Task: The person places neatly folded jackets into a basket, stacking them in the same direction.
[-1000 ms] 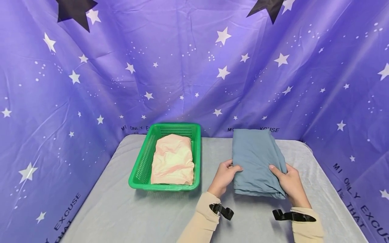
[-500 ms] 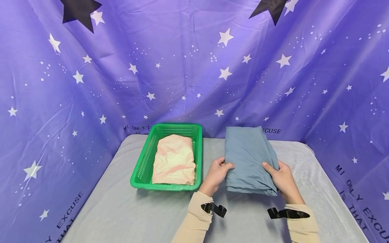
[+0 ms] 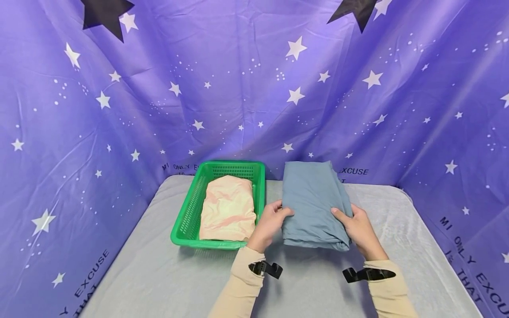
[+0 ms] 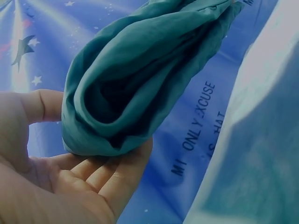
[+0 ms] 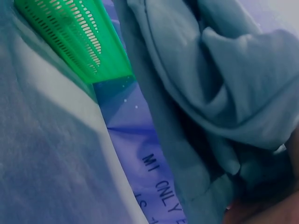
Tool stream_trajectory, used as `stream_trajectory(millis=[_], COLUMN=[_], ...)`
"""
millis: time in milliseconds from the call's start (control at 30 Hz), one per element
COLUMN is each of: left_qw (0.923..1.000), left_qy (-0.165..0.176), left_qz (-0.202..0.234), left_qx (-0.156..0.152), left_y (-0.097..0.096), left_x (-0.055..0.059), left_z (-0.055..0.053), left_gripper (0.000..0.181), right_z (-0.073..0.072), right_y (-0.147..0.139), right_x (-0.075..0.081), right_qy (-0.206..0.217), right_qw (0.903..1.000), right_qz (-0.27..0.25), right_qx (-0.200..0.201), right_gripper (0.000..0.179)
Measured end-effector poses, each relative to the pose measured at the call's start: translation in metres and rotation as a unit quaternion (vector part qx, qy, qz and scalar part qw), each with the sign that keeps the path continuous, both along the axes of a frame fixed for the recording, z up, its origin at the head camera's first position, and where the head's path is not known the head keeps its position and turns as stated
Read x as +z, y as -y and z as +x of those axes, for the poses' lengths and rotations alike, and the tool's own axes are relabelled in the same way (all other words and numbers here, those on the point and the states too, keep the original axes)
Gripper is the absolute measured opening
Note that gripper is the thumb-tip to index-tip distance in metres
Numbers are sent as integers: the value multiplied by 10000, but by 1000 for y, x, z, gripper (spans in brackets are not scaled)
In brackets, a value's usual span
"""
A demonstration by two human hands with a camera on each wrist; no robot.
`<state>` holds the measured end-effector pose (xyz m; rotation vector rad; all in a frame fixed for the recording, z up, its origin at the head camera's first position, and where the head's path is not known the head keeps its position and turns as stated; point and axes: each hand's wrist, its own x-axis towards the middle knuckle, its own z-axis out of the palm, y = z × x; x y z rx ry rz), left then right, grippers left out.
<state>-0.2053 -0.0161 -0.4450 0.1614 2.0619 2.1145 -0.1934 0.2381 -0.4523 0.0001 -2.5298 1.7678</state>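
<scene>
Between both hands hangs a folded blue-grey cloth (image 3: pixel 312 203), raised above the table. The left hand (image 3: pixel 270 225) pinches its left edge, thumb on top and fingers underneath; the left wrist view shows the rounded, layered fold of the cloth (image 4: pixel 112 93) between thumb and fingers. The right hand (image 3: pixel 359 229) grips the right edge, its thumb lying on the upper face. Only a small part of the right hand (image 5: pixel 266 210) shows at the corner of the right wrist view. To the left stands a green plastic basket (image 3: pixel 260 194) with a folded pale pink cloth (image 3: pixel 227 210) inside.
A grey cloth covers the table (image 3: pixel 159 274). A purple curtain (image 3: pixel 246 88) printed with stars and lettering hangs behind it and along both sides. The left forearm passes close to the basket's front right corner.
Both hands have carried the blue-grey cloth leftward and slightly up, nearer the green basket. The basket and the pink cloth keep their place; the head view has shifted slightly.
</scene>
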Motion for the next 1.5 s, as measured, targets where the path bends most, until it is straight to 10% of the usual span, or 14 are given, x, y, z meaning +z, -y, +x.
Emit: stream_trajectory(millis=[867,1500], left_qw=[9998,9976], left_qy=[31,-7], left_qz=[-61,-560], left_qx=[175,410], left_y=[52,94], left_x=[31,33], left_z=[-19,-26], left_gripper=[42,51], right_z=[-19,-36], right_y=[45,77], right_x=[24,26], right_qy=[-55,52], right_qw=[9977,9911], right_qz=[-245,-361], right_qx=[632,1279], right_gripper=[61,49])
